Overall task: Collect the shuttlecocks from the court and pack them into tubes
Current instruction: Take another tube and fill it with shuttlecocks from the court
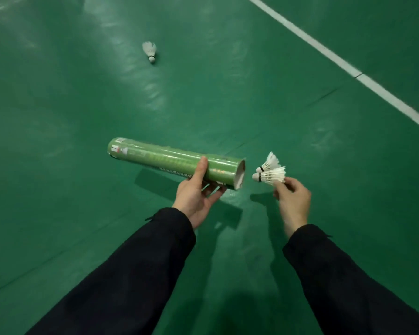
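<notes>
My left hand [197, 192] grips a green shuttlecock tube [169, 160], held nearly level above the court with its open end facing right. My right hand [292, 199] pinches two white feather shuttlecocks by their skirts. The lower shuttlecock [270, 176] and the upper shuttlecock [269, 163] both point their cork heads left, a short gap from the tube's mouth. A third shuttlecock [150, 51] lies on the floor farther ahead, cork toward me.
The green court floor [58, 105] spreads all around, with faint seams and light glare. A white boundary line [334, 58] runs diagonally across the upper right. Both my arms wear dark sleeves.
</notes>
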`<state>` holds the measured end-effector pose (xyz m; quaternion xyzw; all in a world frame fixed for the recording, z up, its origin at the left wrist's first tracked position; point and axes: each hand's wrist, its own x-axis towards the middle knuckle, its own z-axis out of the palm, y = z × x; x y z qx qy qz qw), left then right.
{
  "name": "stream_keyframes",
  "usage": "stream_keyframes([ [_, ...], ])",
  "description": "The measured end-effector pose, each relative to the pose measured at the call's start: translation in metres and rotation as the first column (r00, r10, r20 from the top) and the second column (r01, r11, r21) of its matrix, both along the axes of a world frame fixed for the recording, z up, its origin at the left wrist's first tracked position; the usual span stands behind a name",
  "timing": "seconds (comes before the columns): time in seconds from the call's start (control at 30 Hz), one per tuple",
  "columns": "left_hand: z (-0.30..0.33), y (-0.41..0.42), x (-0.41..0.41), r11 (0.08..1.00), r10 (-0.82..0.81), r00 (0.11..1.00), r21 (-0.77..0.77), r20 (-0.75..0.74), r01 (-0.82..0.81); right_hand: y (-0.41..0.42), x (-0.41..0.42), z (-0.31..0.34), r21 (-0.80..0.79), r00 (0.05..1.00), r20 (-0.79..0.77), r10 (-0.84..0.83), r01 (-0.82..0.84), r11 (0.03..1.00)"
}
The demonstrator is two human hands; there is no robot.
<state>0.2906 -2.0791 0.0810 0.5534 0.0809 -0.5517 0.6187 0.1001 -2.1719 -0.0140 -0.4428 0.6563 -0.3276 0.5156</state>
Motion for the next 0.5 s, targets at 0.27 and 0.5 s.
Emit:
stream_keyframes([
  [0.27, 0.118, -0.013, 0.086, 0.994, 0.065, 0.992, -0.096, 0.113, -0.054, 0.018, 0.08, 0.189, -0.467, 0.89, 0.297, 0.346, -0.181, 0.866],
  [0.5, 0.131, -0.055, 0.084, 0.97, -0.026, 1.0, -0.24, -0.006, 0.024, -0.003, 0.109, 0.229, -0.644, 0.92, -0.118, 0.375, -0.358, 0.676],
])
